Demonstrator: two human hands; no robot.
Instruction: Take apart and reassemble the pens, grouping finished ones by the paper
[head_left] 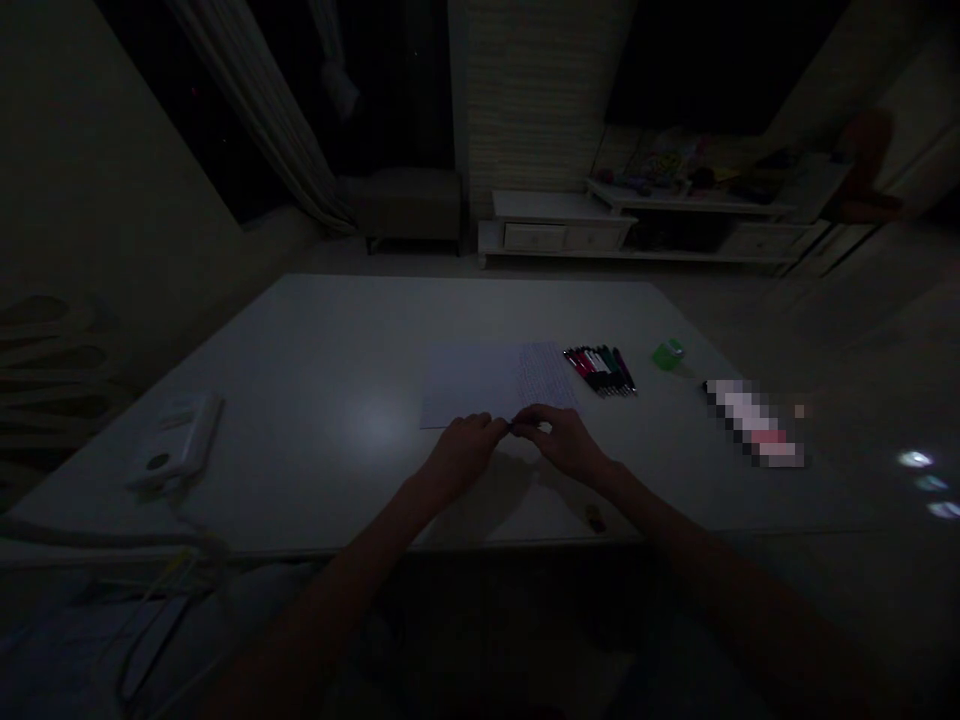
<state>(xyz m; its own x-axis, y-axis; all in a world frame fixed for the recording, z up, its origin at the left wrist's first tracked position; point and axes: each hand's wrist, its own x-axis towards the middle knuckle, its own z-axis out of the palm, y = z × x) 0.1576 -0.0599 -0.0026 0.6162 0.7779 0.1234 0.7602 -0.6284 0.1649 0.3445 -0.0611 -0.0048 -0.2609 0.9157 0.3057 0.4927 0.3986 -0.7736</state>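
- Small dark thing [521,426] on the table, lying crosswise, pinched by right hand [566,443] fingers [536,416]
- Left hand [463,447] just beside, fingers [489,430] curled, contact too dark to tell
- Sheet of paper [469,385] just past both hands

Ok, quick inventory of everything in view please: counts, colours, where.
table: 1, white, centre
paper: 1 or 2 sheets, pale, mid-table, right part written on
pens: several, black, red, green, bunched right of paper
small box: 1, green, right of pens
blurred item: 1, pixelated, far right
power strip: 1, white, left table edge
small object: 1, yellowish, near edge
low cabinet: 1, white, background
stool: 1, dark, background
curtain: 1, pale, back left
dark item: 1, black, between hands
left hand: 1, at paper's near edge
right hand: 1, fingers on dark item
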